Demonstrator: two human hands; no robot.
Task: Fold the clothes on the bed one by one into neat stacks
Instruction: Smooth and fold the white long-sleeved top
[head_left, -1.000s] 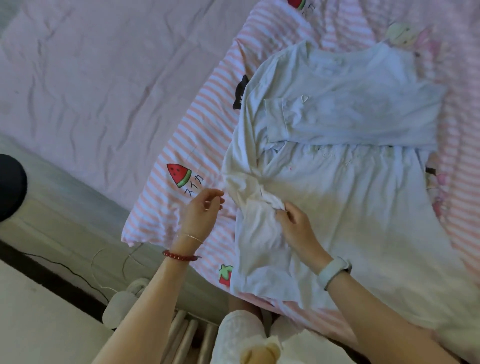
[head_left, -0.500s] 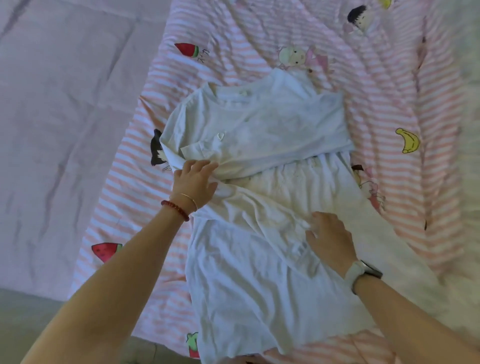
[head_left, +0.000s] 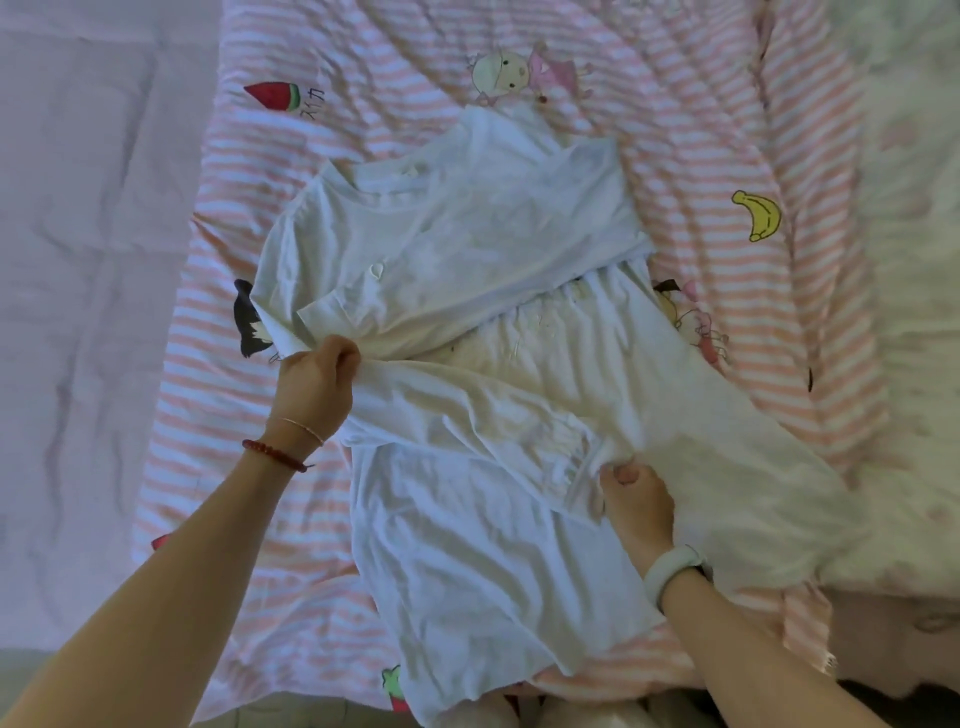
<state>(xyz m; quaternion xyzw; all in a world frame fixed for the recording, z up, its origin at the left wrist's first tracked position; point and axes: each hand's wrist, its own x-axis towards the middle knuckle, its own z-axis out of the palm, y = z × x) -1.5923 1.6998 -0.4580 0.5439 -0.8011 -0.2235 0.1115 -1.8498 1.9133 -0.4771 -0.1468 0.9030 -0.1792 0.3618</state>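
Note:
A white dress lies spread on the pink-striped quilt, neckline at the top, skirt reaching the bed's near edge. One side of the skirt is folded across the middle. My left hand grips the fabric at the dress's left edge by the waist, fingers curled round a bunch of cloth. My right hand pinches a gathered fold of the skirt near the middle right. A sleeve is folded over the chest.
A plain pale pink sheet covers the bed to the left. A white fluffy blanket lies along the right side. The quilt carries cartoon prints, including a banana and a watermelon slice.
Both hands lay flat on the dress half a second ago; now each has closed on its fabric. The view has moved further over the bed.

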